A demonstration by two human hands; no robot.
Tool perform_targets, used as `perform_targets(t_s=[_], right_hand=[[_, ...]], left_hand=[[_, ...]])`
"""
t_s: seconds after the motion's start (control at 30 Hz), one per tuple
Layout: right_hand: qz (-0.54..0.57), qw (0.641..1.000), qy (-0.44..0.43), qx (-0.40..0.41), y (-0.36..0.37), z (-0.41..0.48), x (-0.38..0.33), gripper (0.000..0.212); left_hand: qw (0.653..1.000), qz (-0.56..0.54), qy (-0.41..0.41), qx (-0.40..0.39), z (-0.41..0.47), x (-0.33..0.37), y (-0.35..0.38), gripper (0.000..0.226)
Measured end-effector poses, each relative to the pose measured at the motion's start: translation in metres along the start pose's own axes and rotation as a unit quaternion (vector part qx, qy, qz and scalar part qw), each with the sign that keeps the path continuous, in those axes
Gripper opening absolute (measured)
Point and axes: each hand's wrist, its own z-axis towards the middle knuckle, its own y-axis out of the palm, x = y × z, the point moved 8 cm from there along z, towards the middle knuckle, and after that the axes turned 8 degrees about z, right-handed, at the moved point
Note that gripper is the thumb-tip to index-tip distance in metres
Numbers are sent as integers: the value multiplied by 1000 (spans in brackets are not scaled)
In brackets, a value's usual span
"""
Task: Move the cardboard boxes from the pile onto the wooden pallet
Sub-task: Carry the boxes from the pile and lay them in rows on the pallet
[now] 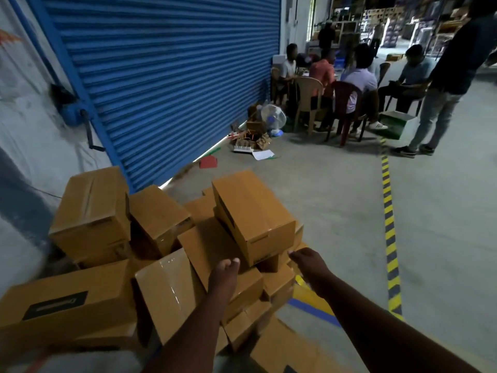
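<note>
A: Why is the tilted cardboard box point(252, 214) atop the pile point(166, 278) flanked on both sides?

B: So its near end can be clasped. The left hand point(224, 273) and right hand point(306, 262) are held relaxed and empty, close by it.

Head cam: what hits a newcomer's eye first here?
A jumbled pile of cardboard boxes sits at lower left, with one tilted box on top and the left hand and right hand reaching toward it. Behind it, the big blue roller shutter fills the upper left. At upper right, people sit on plastic chairs, and a yellow-black floor stripe runs down the right.
</note>
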Motion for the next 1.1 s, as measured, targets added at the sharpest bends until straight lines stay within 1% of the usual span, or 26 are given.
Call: perform_targets(t_s=[0.1, 0.27, 0.33, 0.43, 0.5, 0.57, 0.6, 0.67, 0.73, 0.77, 0.8, 0.9, 1.0, 1.03, 1.1], right_hand=[[-18, 1000, 16, 16, 1, 56, -6, 30], [-45, 998, 19, 30, 4, 168, -3, 34], [-56, 998, 22, 36, 10, 213, 1, 42], [-72, 995, 36, 53, 18, 276, 9, 63], [-72, 995, 47, 53, 21, 310, 14, 73], [-69, 994, 55, 57, 20, 344, 24, 78], [-71, 994, 59, 58, 18, 361, 31, 76], [-71, 993, 73, 56, 18, 385, 42, 66], [-74, 992, 90, 38, 23, 401, 52, 46], [-74, 992, 95, 32, 24, 405, 55, 42], [-76, 992, 99, 29, 24, 412, 61, 43], [-75, 991, 102, 41, 24, 424, 67, 59], [-85, 988, 112, 69, 21, 427, 69, 61], [-82, 988, 116, 68, 19, 427, 71, 65], [-45, 989, 127, 65, 14, 439, 89, 86]], left_hand=[[1000, 2, -2, 0, 45, 23, 13, 52], [1000, -3, -16, 10, 125, 51, 34, 51], [999, -11, -32, 15, 156, 54, 41, 53], [999, -4, -48, 16, 207, 54, 57, 53], [998, 1, -59, 10, 239, 51, 72, 55], [997, -3, -79, 2, 268, 42, 87, 60], [996, -4, -91, -2, 279, 36, 93, 62], [993, -20, -112, -5, 298, 25, 103, 63], [990, -34, -138, -5, 312, 11, 109, 62], [988, -39, -146, -9, 317, 6, 112, 62], [988, -40, -149, -15, 321, 2, 115, 60], [986, -56, -157, -23, 326, -2, 119, 55], [981, -74, -178, 1, 324, -5, 108, 59], [980, -78, -182, 8, 321, -5, 102, 61], [980, -89, -177, 17, 316, -3, 91, 56]])
